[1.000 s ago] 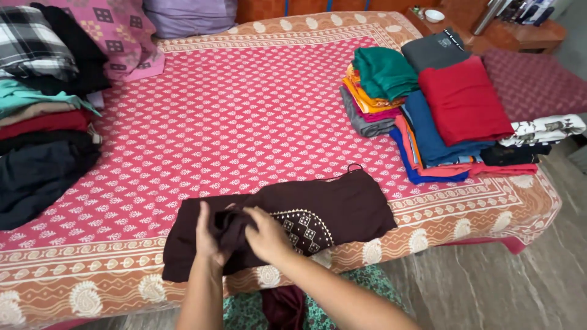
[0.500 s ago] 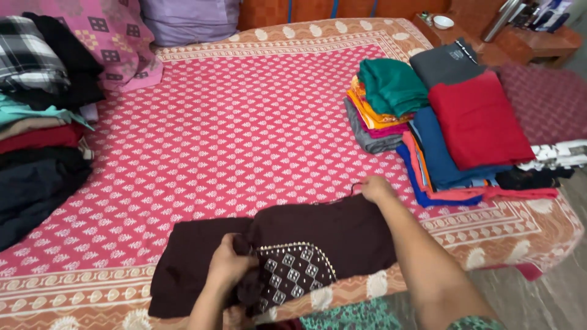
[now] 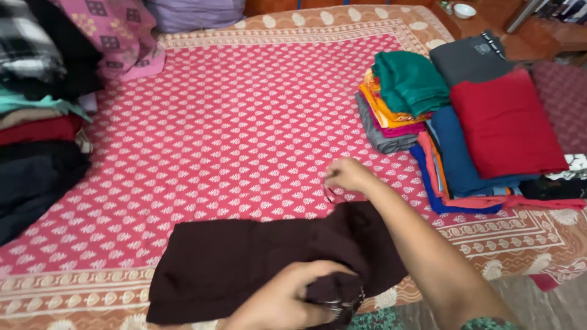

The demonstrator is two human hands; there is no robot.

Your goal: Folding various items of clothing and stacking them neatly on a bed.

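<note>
A dark maroon garment lies spread along the near edge of the bed. My left hand grips a bunched fold of it, with a bit of white embroidery showing, at the bed's front edge. My right hand reaches over the cloth and pinches the thin strap at its far right corner against the bedspread. My right forearm crosses the garment's right end and hides part of it.
The bed carries a red block-print bedspread. Folded clothes in green, orange, blue, red and grey are stacked at the right. A pile of dark and checked clothes sits at the left, pillows at the back.
The embroidered patch has been folded under and now barely shows. My right hand has pulled the garment's far corner out. My left hand has closed on the bunched cloth at the front edge.
</note>
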